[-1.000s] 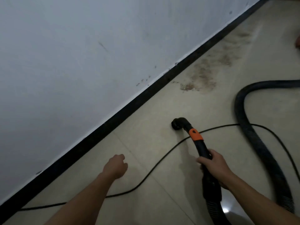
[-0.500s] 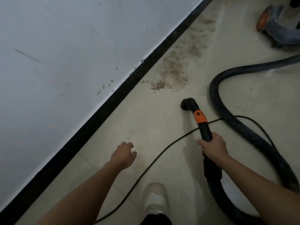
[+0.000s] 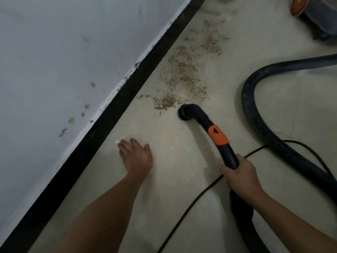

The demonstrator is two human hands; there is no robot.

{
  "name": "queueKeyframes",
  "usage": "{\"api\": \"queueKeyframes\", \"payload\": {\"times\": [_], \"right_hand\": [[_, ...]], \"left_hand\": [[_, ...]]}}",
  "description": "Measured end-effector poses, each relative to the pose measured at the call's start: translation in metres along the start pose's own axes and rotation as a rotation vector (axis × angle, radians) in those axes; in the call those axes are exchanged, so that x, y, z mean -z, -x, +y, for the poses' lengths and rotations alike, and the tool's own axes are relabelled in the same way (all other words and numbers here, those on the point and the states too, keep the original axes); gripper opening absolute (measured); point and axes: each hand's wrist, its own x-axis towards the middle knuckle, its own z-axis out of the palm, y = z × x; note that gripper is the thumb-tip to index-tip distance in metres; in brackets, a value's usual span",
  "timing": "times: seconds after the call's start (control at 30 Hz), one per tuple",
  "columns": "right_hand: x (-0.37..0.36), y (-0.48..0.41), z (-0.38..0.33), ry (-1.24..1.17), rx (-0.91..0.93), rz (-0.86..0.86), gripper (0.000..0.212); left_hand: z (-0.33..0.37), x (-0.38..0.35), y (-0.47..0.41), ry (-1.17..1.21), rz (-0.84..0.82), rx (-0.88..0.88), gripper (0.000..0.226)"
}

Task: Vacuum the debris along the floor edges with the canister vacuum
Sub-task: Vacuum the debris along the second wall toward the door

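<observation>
- Brown debris [image 3: 184,79] is strewn over the floor [image 3: 173,189] in a band beside the black skirting [image 3: 116,106], thickest at its near end.
- The black nozzle [image 3: 187,113] is set down just right of that near end. Whether the grains are touched by it cannot be told.
- The nozzle is carried on a black wand [image 3: 228,156] with an orange collar [image 3: 218,135], slanted back towards the right hand.
- The wand is gripped by the right hand [image 3: 240,177], with the fingers curled round it below the collar. The debris lies ahead and left of this hand, beyond the nozzle.
- The left hand [image 3: 136,157] is held palm down between skirting and wand, fingers loosely spread and nothing held. Contact with the floor cannot be judged. The debris lies ahead of it, a little to the right and apart from it.
- A ribbed black hose [image 3: 250,114] is looped on the floor right of the wand.
- A thin black cord [image 3: 192,201] is laid across the floor, passing by the right hand.
- The canister [image 3: 317,15], grey with an orange disc on its side, is seen at the top right, well beyond the hands.
- A pale, marked wall [image 3: 63,52] is seen above the skirting.
</observation>
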Motion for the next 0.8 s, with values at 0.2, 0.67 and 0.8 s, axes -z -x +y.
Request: {"api": "queueKeyframes", "payload": {"times": [0.2, 0.67, 0.8], "right_hand": [[-0.014, -0.055, -0.023, -0.051, 0.050, 0.029, 0.014], [-0.038, -0.044, -0.046, 0.099, 0.109, -0.031, 0.015], [-0.046, -0.038, -0.048, 0.163, 0.140, -0.112, 0.018]], "left_hand": [[0.018, -0.026, -0.022, 0.056, 0.178, -0.019, 0.060], [-0.017, -0.016, -0.016, 0.069, 0.198, -0.211, 0.057], [-0.019, -0.017, -0.018, 0.077, 0.215, -0.204, 0.055]]}}
